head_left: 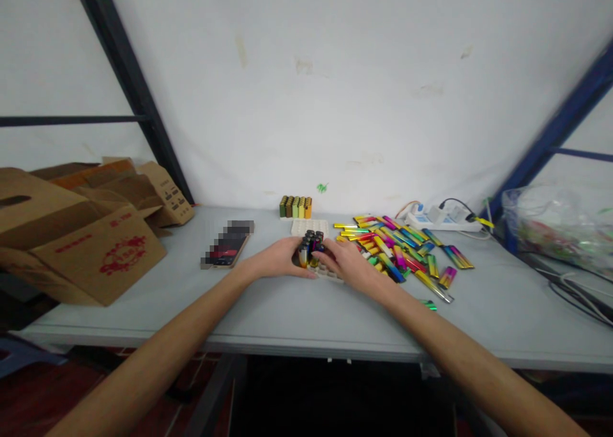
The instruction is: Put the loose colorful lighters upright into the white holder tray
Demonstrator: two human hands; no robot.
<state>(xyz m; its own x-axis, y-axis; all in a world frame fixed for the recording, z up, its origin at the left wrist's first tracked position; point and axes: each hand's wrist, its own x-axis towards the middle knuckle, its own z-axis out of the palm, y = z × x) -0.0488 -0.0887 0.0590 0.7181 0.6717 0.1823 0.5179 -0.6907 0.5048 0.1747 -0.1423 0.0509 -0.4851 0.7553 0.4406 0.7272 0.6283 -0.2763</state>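
In the middle of the table, a cluster of black-topped lighters [311, 239] with shiny coloured bodies stands upright in a pale tray with small cells [309, 226]. My left hand [278, 258] curves around the cluster's left side, its thumb in front and its fingers behind. From the right, my right hand [354, 268] pinches at a dark-topped lighter at the cluster's edge; its fingers partly hide it. To the right of that hand lies a loose pile of shiny multicoloured metallic sleeves [397, 245], some flat, some overlapping.
Against the wall stands a block of green and yellow upright pieces [295, 207]. A phone [227, 245], partly pixelated, lies left. Open cardboard boxes [119, 252] fill the left end. A white power strip [438, 218] with cables and a clear plastic bag [550, 226] are at right.
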